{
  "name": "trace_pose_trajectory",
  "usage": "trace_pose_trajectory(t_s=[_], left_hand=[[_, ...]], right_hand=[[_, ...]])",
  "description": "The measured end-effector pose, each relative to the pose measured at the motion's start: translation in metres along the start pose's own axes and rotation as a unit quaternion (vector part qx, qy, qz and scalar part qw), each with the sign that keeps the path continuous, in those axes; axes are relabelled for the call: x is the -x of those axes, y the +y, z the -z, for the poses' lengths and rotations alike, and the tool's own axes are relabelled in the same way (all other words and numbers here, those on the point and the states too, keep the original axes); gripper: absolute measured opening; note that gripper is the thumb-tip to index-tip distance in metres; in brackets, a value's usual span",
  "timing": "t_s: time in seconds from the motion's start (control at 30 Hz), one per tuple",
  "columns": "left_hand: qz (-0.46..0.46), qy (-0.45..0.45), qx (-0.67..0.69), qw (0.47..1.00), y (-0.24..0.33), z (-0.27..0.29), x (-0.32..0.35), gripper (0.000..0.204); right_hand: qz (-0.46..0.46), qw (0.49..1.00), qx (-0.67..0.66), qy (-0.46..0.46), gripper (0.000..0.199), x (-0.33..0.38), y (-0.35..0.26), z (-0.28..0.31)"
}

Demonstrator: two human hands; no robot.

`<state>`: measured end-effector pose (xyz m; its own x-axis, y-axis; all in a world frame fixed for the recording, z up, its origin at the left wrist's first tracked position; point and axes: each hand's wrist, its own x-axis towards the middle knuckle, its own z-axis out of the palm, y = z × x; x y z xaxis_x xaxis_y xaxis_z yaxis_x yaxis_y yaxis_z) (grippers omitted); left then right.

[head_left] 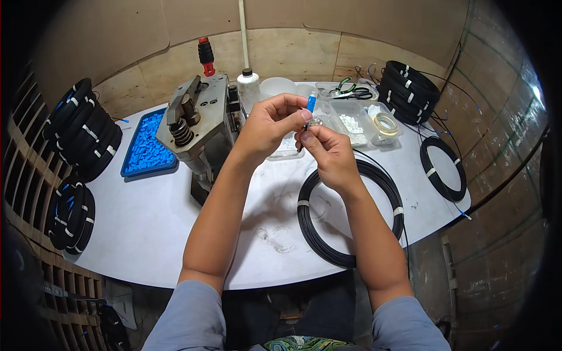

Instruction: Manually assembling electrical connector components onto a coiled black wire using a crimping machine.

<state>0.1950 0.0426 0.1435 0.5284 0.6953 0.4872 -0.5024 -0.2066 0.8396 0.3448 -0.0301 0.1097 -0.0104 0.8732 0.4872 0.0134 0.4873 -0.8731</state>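
Note:
Both my hands are raised over the middle of the white table, close together. My left hand (pixel 275 126) pinches a small blue cable connector (pixel 311 103) with a whitish clear tip that points up. Just below it, my right hand (pixel 329 153) has thumb and fingers closed round the black cable end under the connector. From there the cable appears to run down to a coil of black cable (pixel 400 196), which lies flat under my right forearm and is tied with white bands. My fingers hide the joint between connector and cable.
Left of my hands stands a metal bench press (pixel 202 111). Beyond it sits a blue tray (pixel 130 167) of small blue parts. Stacked cable coils (pixel 88 131) rise at the left, more coils (pixel 408 90) at the right. Clear bins (pixel 357 139), a tape roll (pixel 385 124) and a bottle (pixel 248 85) stand behind.

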Motion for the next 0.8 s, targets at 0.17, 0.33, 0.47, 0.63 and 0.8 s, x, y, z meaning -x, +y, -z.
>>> trace_pose_trajectory(t_s=[0.17,0.33,0.47,0.63,0.8], left_hand=[[0.028,-0.049,-0.026,0.998,0.001,0.003,-0.001,0.019],[0.005,-0.03,-0.025,0.999,0.002,0.0,-0.001,0.023],[0.007,-0.039,-0.047,0.998,0.01,-0.001,0.001,0.026],[-0.023,-0.021,-0.095,0.995,0.007,-0.001,-0.002,0.028],[-0.061,0.001,-0.166,0.984,0.023,0.001,0.005,0.03]], right_hand=[[0.004,1.0,-0.012,-0.009,0.026,-0.001,0.003,-0.001],[0.002,1.0,-0.007,0.019,0.026,0.001,-0.003,-0.006],[0.021,0.999,-0.005,0.034,0.026,0.001,-0.003,-0.007],[0.017,0.999,0.012,0.041,0.024,-0.001,-0.003,-0.007],[-0.024,0.991,-0.11,0.07,0.024,0.031,-0.023,-0.03]])
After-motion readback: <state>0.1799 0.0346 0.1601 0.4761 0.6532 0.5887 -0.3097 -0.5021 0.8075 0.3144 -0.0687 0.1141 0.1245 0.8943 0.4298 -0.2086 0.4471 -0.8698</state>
